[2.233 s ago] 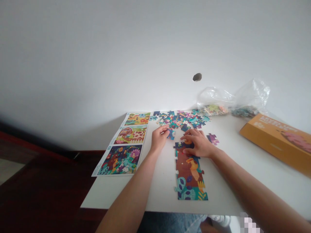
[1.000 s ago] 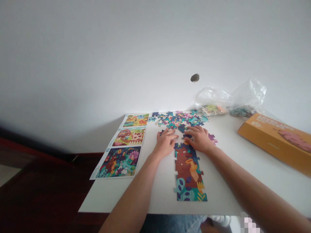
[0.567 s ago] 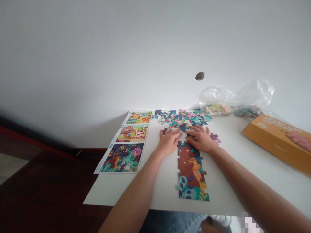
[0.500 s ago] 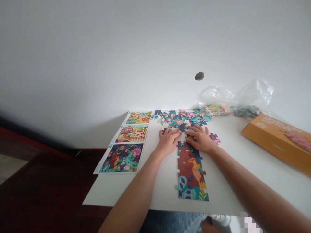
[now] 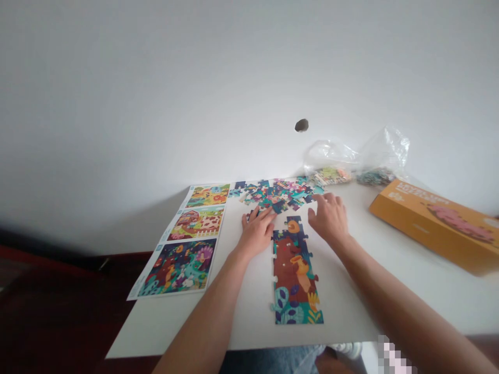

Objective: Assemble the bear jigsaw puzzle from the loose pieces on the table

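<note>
My left hand rests flat on the white table, its fingertips at the near edge of a heap of loose jigsaw pieces and touching a dark piece. My right hand hovers with spread fingers just right of the heap, holding nothing. Between my hands lies a joined strip of jigsaw pieces, showing a brown ground, an orange jug and teal leaves. Neither hand touches the strip. The purple piece seen earlier is hidden, perhaps beneath my right hand.
A printed sheet of puzzle pictures lies left on the white table. Two clear plastic bags with pieces sit at the back by the wall. An orange puzzle box lies at right. The table's near edge is close.
My right hand has lifted off the top of the strip and moved right, uncovering its top pieces. The whole view has shifted slightly, so everything sits further left.
</note>
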A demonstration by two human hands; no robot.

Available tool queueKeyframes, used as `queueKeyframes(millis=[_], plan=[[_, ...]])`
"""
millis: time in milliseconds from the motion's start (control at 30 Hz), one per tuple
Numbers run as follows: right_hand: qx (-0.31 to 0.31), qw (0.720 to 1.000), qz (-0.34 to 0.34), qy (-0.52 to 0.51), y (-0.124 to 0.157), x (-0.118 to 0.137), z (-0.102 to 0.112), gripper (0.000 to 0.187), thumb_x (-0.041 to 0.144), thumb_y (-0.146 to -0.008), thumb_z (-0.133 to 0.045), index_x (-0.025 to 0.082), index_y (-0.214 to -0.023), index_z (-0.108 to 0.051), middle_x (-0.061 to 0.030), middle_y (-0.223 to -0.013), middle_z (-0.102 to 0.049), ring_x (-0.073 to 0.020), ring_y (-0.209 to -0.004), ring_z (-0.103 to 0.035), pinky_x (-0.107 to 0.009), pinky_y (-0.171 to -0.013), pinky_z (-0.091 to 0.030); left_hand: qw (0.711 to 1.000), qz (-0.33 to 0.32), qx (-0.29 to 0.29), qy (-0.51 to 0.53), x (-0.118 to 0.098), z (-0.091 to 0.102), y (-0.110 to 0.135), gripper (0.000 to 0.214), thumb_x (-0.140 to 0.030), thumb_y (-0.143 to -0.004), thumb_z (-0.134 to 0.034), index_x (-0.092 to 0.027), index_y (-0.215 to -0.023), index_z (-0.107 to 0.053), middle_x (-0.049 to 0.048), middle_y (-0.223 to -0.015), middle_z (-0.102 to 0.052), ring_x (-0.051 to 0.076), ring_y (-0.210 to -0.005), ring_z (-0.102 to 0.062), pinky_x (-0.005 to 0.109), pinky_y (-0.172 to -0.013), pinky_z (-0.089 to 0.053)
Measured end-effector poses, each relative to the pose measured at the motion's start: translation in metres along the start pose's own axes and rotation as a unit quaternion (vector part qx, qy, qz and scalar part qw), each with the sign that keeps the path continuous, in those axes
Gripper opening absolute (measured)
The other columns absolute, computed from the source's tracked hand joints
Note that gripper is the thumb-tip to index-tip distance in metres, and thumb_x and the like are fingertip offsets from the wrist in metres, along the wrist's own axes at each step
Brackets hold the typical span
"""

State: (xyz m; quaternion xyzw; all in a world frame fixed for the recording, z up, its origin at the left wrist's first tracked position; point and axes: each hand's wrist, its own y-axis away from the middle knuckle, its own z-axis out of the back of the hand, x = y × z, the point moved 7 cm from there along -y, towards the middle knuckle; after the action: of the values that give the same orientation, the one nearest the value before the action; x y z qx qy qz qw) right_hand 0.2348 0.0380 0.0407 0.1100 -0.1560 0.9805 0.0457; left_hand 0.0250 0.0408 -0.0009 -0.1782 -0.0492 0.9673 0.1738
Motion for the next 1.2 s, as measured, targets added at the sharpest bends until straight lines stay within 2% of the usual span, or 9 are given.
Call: queueKeyframes(millis=[67,133,233,333,467,633,800,933,1200], plan=[[0.035,0.993,-0.096,0.055,0.003,-0.023,0.001,0.044,0.035,-0.087,-0.055,0.008,-0.122,-0.06,-0.0244,-0.114,-0.059,-0.0406,-0.109,-0.055,-0.049,-0.085,-0.047,1.0,-0.002,-0.002,-0.002,0.0,0.0,0.0,0.039,-0.024,-0.096,-0.045,-0.034,-0.131,-0.057,-0.0014,-0.153,-0.043,0.03,-0.145,-0.029,0.068,-0.111,-0.022],[0.093,0.985,-0.124,0.072,0.005,-0.036,-0.008,0.046,0.04,-0.088,-0.055,0.006,-0.117,-0.061,-0.0263,-0.113,-0.057,-0.0409,-0.106,-0.056,-0.046,-0.081,-0.048,1.0,-0.001,-0.003,-0.001,0.001,-0.001,0.0,0.038,-0.026,-0.096,-0.044,-0.034,-0.131,-0.057,-0.0008,-0.153,-0.043,0.03,-0.145,-0.028,0.068,-0.112,-0.022],[0.124,0.987,-0.088,0.061,0.0,-0.036,-0.023,0.041,0.038,-0.092,-0.05,0.009,-0.119,-0.061,-0.0231,-0.112,-0.057,-0.0347,-0.104,-0.059,-0.041,-0.085,-0.047,1.0,0.004,-0.002,-0.001,0.002,-0.001,0.0,0.037,-0.027,-0.097,-0.043,-0.034,-0.13,-0.058,-0.0007,-0.152,-0.044,0.029,-0.145,-0.028,0.066,-0.113,-0.021],[0.092,0.994,-0.048,0.04,-0.01,-0.026,-0.032,0.041,0.034,-0.093,-0.047,0.018,-0.13,-0.057,-0.0184,-0.12,-0.057,-0.0315,-0.11,-0.056,-0.041,-0.091,-0.045,1.0,0.001,-0.001,-0.003,0.001,0.0,0.0,0.037,-0.026,-0.097,-0.043,-0.034,-0.129,-0.059,-0.0016,-0.152,-0.044,0.029,-0.145,-0.028,0.065,-0.114,-0.021],[0.084,0.996,0.038,0.009,-0.017,-0.007,-0.044,0.047,0.04,-0.096,-0.042,0.027,-0.14,-0.049,-0.0104,-0.149,-0.043,-0.0332,-0.131,-0.041,-0.053,-0.103,-0.036,1.0,0.002,-0.001,-0.003,0.0,0.002,0.001,0.038,-0.024,-0.096,-0.042,-0.032,-0.13,-0.059,-0.0017,-0.152,-0.045,0.028,-0.145,-0.03,0.063,-0.114,-0.021],[0.123,0.984,0.128,-0.019,-0.014,0.003,-0.06,0.049,0.042,-0.098,-0.038,0.028,-0.144,-0.046,-0.0065,-0.156,-0.036,-0.035,-0.142,-0.027,-0.065,-0.108,-0.025,1.0,-0.002,-0.001,-0.007,-0.001,0.002,0.0,0.04,-0.025,-0.096,-0.042,-0.033,-0.132,-0.057,0.0002,-0.151,-0.045,0.027,-0.145,-0.03,0.062,-0.114,-0.022],[0.117,0.982,0.142,-0.035,-0.013,0.005,-0.059,0.05,0.036,-0.099,-0.035,0.034,-0.149,-0.039,-0.0045,-0.157,-0.034,-0.0354,-0.143,-0.027,-0.068,-0.106,-0.027,1.0,-0.006,0.003,-0.019,-0.002,0.001,0.0,0.042,-0.026,-0.098,-0.04,-0.036,-0.136,-0.054,-0.0018,-0.155,-0.039,0.028,-0.145,-0.029,0.061,-0.114,-0.023],[0.125,0.979,0.16,-0.034,-0.01,0.011,-0.058,0.045,0.04,-0.1,-0.036,0.039,-0.143,-0.046,-0.0025,-0.158,-0.032,-0.036,-0.144,-0.025,-0.071,-0.106,-0.025,0.999,-0.021,0.009,-0.031,-0.004,0.0,0.001,0.042,-0.031,-0.099,-0.039,-0.042,-0.137,-0.052,-0.0054,-0.158,-0.034,0.031,-0.145,-0.026,0.063,-0.113,-0.022],[0.068,0.996,0.048,-0.041,-0.015,-0.005,-0.048,0.037,0.041,-0.097,-0.042,0.03,-0.126,-0.062,-0.0062,-0.153,-0.039,-0.0348,-0.14,-0.032,-0.071,-0.107,-0.024,0.999,0.031,-0.02,-0.026,0.005,0.003,0.0,0.04,-0.037,-0.096,-0.046,-0.032,-0.135,-0.055,-0.0011,-0.153,-0.043,0.034,-0.14,-0.032,0.063,-0.113,-0.026]])
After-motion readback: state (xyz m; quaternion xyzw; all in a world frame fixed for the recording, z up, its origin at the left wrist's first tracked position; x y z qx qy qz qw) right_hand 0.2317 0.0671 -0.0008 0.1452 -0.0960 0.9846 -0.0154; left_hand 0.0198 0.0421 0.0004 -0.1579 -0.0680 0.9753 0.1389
